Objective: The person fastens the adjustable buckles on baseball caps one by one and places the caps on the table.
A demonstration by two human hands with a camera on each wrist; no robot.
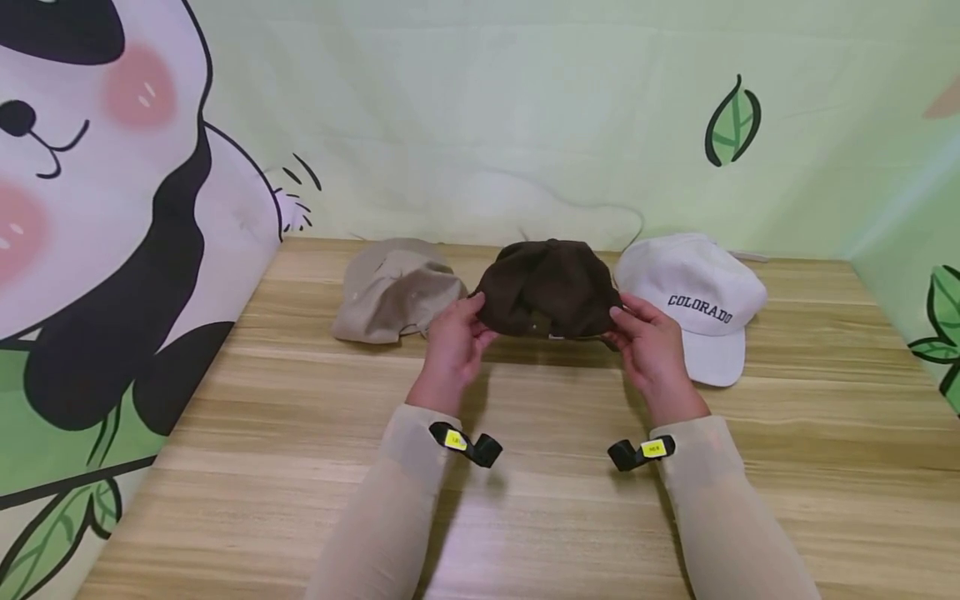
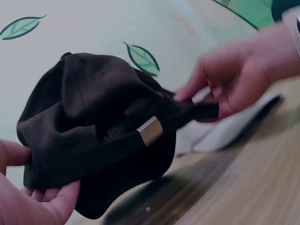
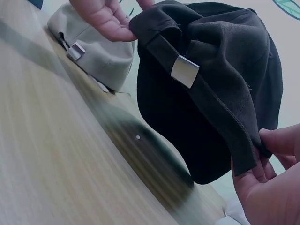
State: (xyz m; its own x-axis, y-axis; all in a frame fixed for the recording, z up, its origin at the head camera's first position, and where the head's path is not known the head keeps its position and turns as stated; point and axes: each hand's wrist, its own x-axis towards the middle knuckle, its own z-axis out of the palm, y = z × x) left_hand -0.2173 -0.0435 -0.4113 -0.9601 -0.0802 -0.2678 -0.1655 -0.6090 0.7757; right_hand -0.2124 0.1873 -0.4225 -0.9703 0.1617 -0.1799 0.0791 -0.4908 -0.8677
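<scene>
Dark brown cap (image 1: 551,287) is hanging in midair at the centre, its back turning toward the head camera. Behind everything, a pale green backdrop (image 1: 420,108) is rising. Below, a wood-grain table (image 1: 555,533) is stretching across, with a printed cartoon panda (image 1: 176,242) filling the wall on the left. Two long beige sleeves (image 1: 390,508) are reaching over the table. On the right, a white cap (image 1: 693,279) lettered COLORADO is resting, its brim pointing toward the head camera; on the left, a beige cap (image 1: 390,292) is lying slumped, brim facing away. The left hand (image 1: 453,342) is pinching one side of the dark brown cap between thumb and fingers; the right hand (image 1: 652,342) is pinching the opposite side likewise. Yellow labels (image 1: 454,439) are showing at both wrists. Smaller still, a metal buckle (image 2: 149,131) is gleaming on the dark brown cap, and a white speck (image 3: 138,137) is lying on the table.
</scene>
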